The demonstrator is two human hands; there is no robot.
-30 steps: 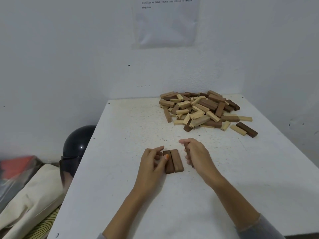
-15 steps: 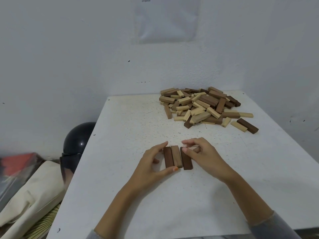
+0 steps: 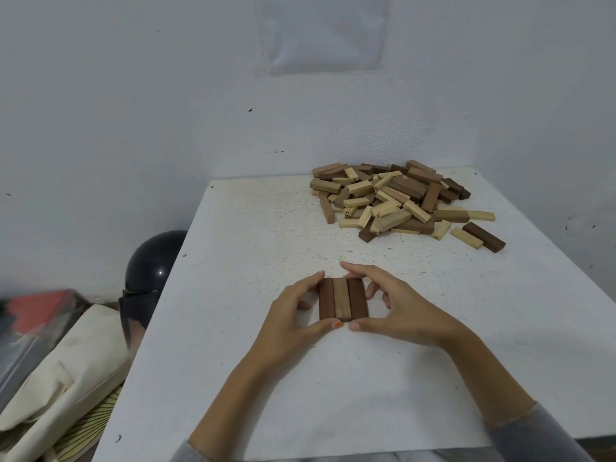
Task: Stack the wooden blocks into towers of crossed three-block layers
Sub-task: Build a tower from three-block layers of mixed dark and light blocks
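Three blocks lie flat side by side as one layer [image 3: 343, 300] on the near middle of the table [image 3: 233, 328], long sides touching: dark, lighter, dark. The left hand [image 3: 293, 316] curves round its left side, thumb at the near end and fingertips at the far left corner. The right hand [image 3: 401, 310] mirrors it, thumb at the near end and forefinger over the far end. Both hands pinch the layer between thumb and fingers, and the two thumbs nearly meet in front of it. The hands hide the layer's outer long sides.

The pile [image 3: 393, 201] of loose pale and dark blocks lies at the table's far right, well apart from the layer. A pale block [image 3: 466, 237] and a dark block [image 3: 484, 237] lie side by side just off the pile's right edge. The wall [image 3: 133, 111] stands close behind the pile, with a sheet [image 3: 325, 38] stuck on it above. Off the table's left edge sit a black helmet [image 3: 153, 261] and, nearer, a cream bag [image 3: 60, 378], with something red [image 3: 36, 308] and blurred behind it.
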